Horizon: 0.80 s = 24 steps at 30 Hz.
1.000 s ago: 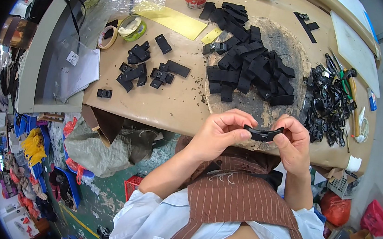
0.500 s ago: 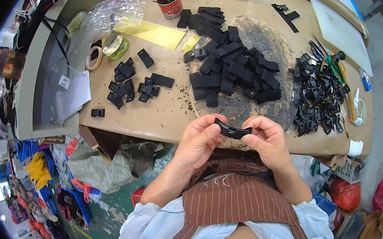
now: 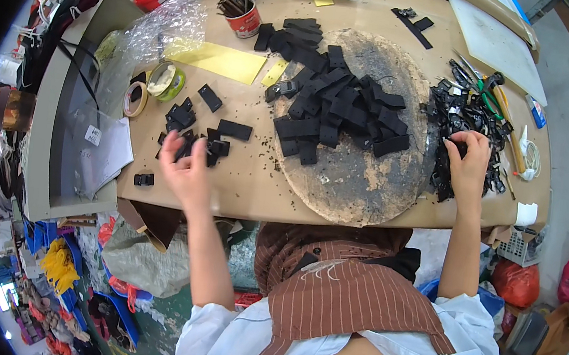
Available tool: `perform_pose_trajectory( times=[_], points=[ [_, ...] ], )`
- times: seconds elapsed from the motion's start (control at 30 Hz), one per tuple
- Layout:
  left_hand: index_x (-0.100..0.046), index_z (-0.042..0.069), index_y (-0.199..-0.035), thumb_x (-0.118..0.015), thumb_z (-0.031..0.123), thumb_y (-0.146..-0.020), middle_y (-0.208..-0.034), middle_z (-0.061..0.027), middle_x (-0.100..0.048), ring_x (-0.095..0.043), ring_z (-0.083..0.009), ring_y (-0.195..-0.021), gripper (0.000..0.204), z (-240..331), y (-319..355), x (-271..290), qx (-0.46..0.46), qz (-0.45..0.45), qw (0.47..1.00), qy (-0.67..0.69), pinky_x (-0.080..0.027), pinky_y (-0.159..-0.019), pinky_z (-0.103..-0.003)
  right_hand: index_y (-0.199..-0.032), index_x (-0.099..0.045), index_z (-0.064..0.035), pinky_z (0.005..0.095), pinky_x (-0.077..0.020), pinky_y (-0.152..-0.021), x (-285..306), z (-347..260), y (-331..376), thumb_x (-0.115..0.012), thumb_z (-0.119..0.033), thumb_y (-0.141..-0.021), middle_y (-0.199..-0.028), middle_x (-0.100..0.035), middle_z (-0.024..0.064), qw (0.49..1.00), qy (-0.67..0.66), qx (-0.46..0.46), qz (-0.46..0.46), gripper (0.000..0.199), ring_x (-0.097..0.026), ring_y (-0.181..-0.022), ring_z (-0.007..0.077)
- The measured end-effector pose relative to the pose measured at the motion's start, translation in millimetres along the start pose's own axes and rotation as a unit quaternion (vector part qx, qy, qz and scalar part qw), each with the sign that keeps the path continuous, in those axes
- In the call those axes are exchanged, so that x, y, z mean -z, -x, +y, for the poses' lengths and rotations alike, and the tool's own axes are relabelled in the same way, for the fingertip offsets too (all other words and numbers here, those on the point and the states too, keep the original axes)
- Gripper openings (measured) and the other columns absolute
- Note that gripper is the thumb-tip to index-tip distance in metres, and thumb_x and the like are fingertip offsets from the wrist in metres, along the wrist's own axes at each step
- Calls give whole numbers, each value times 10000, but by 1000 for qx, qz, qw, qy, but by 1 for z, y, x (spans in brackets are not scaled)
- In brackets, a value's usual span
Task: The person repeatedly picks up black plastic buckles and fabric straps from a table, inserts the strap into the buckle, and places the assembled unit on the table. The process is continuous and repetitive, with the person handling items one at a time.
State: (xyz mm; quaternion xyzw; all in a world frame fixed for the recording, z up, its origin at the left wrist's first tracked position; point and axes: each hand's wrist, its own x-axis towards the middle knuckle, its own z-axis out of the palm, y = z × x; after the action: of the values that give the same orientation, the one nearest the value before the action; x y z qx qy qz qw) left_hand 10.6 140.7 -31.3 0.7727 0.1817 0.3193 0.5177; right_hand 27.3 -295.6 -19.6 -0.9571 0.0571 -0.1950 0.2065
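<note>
My left hand [image 3: 187, 171] is held over a loose group of black strap pieces [image 3: 181, 116] on the left of the table. It is slightly blurred, with its fingers apart and nothing seen in them. On the right, my right hand [image 3: 469, 166] reaches into a heap of small black plastic buckles [image 3: 458, 109]. Its thumb and forefinger curve together at the heap's near part; whatever they pinch is lost against the black. Between the hands, a big pile of black strap pieces [image 3: 347, 104] lies on a round worn wooden board [image 3: 372, 197].
A lone black piece [image 3: 143, 179] lies near the table's front left. Behind stand a red can of thin rods [image 3: 247, 24], a green tub [image 3: 167, 82] and a tape roll [image 3: 134, 99]. Pliers [image 3: 492, 106] and a wooden-handled tool [image 3: 515, 150] lie by the buckles.
Both hands have parted from in front of my apron. The curved black piece they held is no longer in them. My left hand went left, my right hand right to the buckles.
</note>
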Motion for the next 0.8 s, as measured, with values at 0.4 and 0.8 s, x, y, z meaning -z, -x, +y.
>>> perform_pose_trajectory(
  times=[0.4, 0.8],
  points=[
    [-470, 7, -1224, -546, 136, -905, -1135, -100, -566, -597, -120, -877, 353, 82, 113, -59, 311, -496, 747, 317, -505, -717, -243, -883, -615, -16, 325, -438, -818, 22, -52, 14, -667, -11, -724, -1003, -593, 115, 963, -250, 91, -31, 168, -567, -913, 255],
    [-488, -29, -1207, -528, 67, -903, -1054, -89, -604, -606, -144, -941, 321, 82, 109, -46, 395, -521, 672, 346, -530, -800, -261, -1046, -630, -37, 336, -477, -817, 24, -119, 46, -710, -39, -685, -1093, -580, 129, 875, -329, 247, -255, 370, -584, -952, 272]
  ],
)
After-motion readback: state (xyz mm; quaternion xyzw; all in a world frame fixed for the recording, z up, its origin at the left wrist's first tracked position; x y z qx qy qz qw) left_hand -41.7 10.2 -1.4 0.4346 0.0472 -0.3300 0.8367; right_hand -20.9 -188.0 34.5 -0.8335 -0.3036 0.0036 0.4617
